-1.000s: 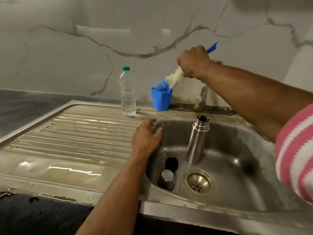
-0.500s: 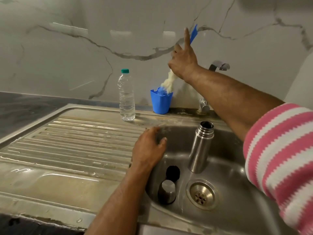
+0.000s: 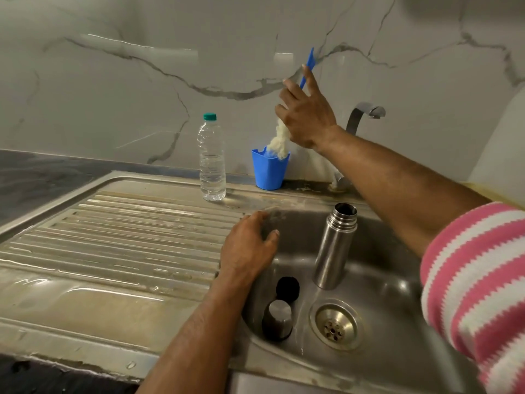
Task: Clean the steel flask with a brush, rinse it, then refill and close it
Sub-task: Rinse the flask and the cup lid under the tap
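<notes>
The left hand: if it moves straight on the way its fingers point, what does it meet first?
The left hand rests on the sink rim, fingers pointing up-right toward the back. Going straight on, it would probably meet the rim's back ledge near the tap base, passing left of the flask; depth is unclear.

A right hand (image 3: 308,116) holds a blue brush (image 3: 284,135) over its blue cup (image 3: 270,172). The open steel flask (image 3: 333,247) stands in the sink (image 3: 397,351), left hand (image 3: 248,248) on the rim.
</notes>
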